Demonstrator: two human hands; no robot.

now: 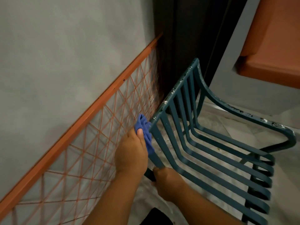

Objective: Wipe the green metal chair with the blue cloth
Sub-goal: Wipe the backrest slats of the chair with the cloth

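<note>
The green metal chair [215,153] has a slatted seat and back, and white specks dot its top rail and far armrest. A bunched blue cloth [143,125] is pressed against the near corner of the backrest. My left hand [131,151] grips the cloth, thumb on top of it. Just below, my right hand [167,181] curls round the chair's near side bar, with its fingers hidden behind the bar.
An orange metal frame with crossed orange strings [90,143] runs along the grey wall on the left, close behind the cloth. An orange table top [272,51] stands at the upper right. Dark panelling [181,46] rises behind the chair. The floor is pale tile.
</note>
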